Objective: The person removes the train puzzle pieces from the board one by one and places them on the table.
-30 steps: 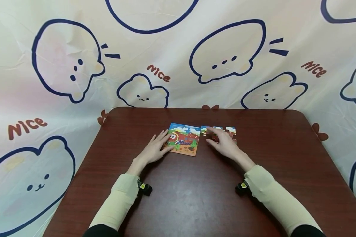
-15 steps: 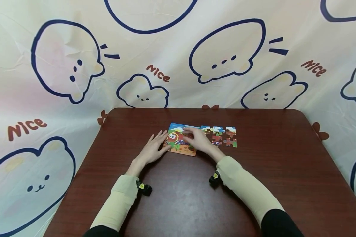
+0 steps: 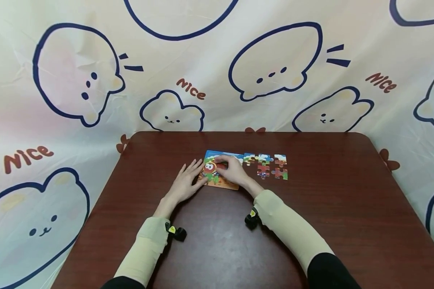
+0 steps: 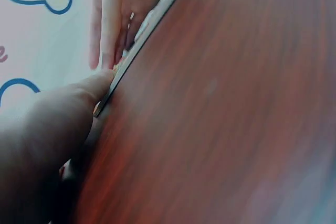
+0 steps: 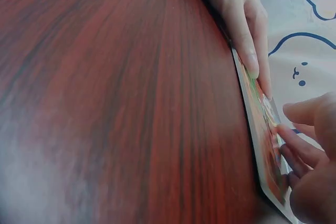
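We note the puzzle board (image 3: 221, 183) flat on the tabletop (image 3: 217, 237); left hand (image 3: 185, 182), fingers extended, at its left edge; right hand (image 3: 234, 170) over it, grip on any piece undeterminable.

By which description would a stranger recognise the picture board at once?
Start at the brown table and look toward its far side. The picture board lies there, with the left hand on its left edge and the right hand over it. Unlike the small jigsaw pieces beside it, it is one large, blue-topped panel.
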Tool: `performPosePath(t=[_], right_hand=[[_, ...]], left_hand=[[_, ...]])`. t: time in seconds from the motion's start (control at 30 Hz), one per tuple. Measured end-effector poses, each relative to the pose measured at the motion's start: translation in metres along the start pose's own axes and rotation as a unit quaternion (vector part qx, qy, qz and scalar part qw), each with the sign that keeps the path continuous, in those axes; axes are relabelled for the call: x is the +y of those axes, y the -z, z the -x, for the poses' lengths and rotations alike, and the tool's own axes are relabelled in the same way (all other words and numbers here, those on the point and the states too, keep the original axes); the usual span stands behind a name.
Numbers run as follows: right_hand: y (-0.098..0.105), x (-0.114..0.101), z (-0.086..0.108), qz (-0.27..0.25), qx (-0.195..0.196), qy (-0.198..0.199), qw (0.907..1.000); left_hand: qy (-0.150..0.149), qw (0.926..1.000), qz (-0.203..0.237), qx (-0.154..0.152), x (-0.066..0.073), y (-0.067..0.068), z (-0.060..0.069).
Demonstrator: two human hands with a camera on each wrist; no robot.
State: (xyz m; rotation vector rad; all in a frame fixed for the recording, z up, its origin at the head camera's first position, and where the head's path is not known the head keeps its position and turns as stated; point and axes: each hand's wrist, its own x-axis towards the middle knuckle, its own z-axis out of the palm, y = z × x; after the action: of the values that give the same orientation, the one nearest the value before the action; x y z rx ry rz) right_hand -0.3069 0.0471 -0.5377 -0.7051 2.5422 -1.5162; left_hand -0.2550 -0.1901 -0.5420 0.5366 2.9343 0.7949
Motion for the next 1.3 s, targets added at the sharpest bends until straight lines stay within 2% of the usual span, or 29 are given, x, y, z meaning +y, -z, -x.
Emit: performPosePath(t=[0.23, 0.43, 0.73, 0.83, 0.97, 1.1, 1.2, 1.3], right_hand=[[-0.003, 0.0, 0.001, -0.063, 0.019, -0.001, 0.9979], [-0.004, 0.002, 0.001, -0.121, 0.017, -0.021, 0.9922], [-0.003, 0.006, 0.003, -0.147, 0.009, -0.033, 0.9885], [-0.003, 0.007, 0.002, -0.119, 0.01, -0.03, 0.9924], [-0.007, 0.007, 0.0, -0.015, 0.007, -0.015, 0.9998], [-0.013, 0.005, -0.003, 0.078, 0.01, 0.007, 0.9969], [-0.017, 0.004, -0.005, 0.111, 0.022, 0.011, 0.9935], [-0.02, 0.002, -0.004, 0.123, 0.033, 0.011, 0.9918]], left_hand=[[0.011, 0.9997, -0.01, 0.02, 0.002, -0.006, 0.005], [0.014, 0.9993, -0.014, 0.033, 0.003, -0.007, 0.007], [0.023, 0.9991, -0.013, 0.033, 0.003, -0.009, 0.008], [0.022, 0.9991, -0.016, 0.034, 0.004, -0.01, 0.007], [0.016, 0.999, -0.018, 0.038, 0.005, -0.009, 0.005], [0.011, 0.9988, -0.023, 0.042, 0.005, -0.009, 0.003], [0.01, 0.9987, -0.028, 0.043, 0.004, -0.009, 0.003], [0.012, 0.9986, -0.031, 0.041, 0.003, -0.01, 0.003]])
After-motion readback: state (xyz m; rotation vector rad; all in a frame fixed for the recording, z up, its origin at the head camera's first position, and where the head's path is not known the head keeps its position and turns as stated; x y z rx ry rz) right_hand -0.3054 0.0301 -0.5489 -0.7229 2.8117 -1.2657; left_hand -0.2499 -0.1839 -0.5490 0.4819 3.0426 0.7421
